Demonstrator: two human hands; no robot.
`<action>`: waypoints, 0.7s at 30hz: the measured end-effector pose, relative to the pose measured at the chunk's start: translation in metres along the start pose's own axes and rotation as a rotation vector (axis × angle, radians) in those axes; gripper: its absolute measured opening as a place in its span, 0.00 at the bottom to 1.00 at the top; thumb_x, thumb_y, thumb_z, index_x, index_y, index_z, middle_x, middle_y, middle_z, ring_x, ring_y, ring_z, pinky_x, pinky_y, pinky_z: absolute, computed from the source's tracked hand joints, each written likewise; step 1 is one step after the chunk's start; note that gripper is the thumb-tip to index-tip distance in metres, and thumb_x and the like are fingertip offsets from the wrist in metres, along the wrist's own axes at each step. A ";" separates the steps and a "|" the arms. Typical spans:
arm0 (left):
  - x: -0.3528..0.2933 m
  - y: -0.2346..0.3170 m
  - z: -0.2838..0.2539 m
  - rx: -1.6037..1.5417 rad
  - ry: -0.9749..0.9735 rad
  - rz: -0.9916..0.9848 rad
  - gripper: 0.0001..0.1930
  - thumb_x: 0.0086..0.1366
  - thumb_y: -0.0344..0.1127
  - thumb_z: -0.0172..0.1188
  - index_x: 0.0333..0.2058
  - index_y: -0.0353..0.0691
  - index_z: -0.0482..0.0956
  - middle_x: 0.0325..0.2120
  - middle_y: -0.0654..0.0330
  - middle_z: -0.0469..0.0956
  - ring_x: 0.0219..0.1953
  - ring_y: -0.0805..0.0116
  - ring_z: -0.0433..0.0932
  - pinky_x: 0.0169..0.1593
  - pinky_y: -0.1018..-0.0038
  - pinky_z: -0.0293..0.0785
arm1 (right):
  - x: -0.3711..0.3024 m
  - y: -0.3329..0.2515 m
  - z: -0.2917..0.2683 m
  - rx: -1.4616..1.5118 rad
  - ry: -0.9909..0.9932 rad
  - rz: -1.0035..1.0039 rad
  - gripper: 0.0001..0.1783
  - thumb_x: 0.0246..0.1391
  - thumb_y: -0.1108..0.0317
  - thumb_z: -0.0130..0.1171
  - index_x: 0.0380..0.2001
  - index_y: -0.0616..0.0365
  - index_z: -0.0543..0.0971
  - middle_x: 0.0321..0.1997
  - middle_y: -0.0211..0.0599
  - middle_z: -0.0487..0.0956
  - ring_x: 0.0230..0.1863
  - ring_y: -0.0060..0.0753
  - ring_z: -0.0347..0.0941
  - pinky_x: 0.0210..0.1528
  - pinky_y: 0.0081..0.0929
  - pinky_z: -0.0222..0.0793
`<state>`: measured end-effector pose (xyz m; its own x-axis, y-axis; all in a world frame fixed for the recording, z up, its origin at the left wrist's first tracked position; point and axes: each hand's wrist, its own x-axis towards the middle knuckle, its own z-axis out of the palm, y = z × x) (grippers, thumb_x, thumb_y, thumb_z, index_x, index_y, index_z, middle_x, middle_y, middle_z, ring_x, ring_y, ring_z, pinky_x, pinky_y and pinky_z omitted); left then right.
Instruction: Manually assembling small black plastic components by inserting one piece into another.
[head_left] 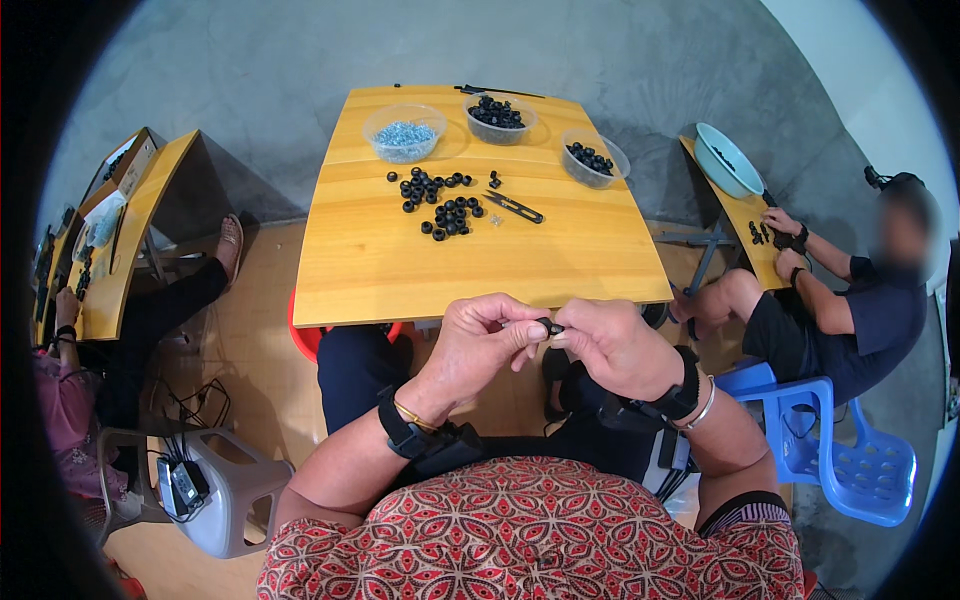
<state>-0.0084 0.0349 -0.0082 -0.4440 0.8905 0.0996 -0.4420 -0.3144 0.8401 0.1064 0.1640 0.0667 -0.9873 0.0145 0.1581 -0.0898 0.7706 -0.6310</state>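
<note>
A grey concrete floor surrounds a square wooden worktop (480, 250), and the person sits at its near edge, looking down at both hands. Just below this edge, over the lap, the left hand (480, 340) and the right hand (612, 345) meet around a small black part (549, 326). The grip of the left hand is pinched on the part with thumb and fingertips, and the grip of the right hand closes on the same part from the other side, so the two hands are touching at this point. Each wrist carries a black strap.

On the worktop, well apart from the hands, a loose pile of black rings (440, 205) lies near the middle. Just beside the pile, to its right, there is a small pair of snips (515, 207) with dark handles. At the far edge stand three clear plastic bowls: the left bowl (404, 132) holds pale bluish small pieces, the middle bowl (498, 117) holds black parts, and the right bowl (594, 158) also holds black parts.

On the right, another person in dark clothes (850, 310) sits on a blue plastic chair (850, 460) at a second worktop that carries a light blue basin (728, 160). On the left, a third person works at another wooden worktop (130, 240), and a grey stool (225, 500) stands near.
</note>
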 end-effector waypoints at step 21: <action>0.001 -0.001 -0.004 -0.252 -0.015 -0.111 0.08 0.59 0.33 0.53 0.28 0.34 0.75 0.23 0.54 0.76 0.17 0.76 0.67 0.17 0.85 0.58 | 0.008 0.007 0.010 -0.555 0.102 -0.328 0.07 0.39 0.76 0.50 0.26 0.61 0.65 0.24 0.40 0.63 0.27 0.42 0.65 0.28 0.32 0.64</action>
<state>-0.0117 0.0348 -0.0112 -0.3708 0.9284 0.0237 -0.6684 -0.2845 0.6873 0.0968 0.1636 0.0561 -0.9003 -0.2383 0.3643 -0.2765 0.9594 -0.0558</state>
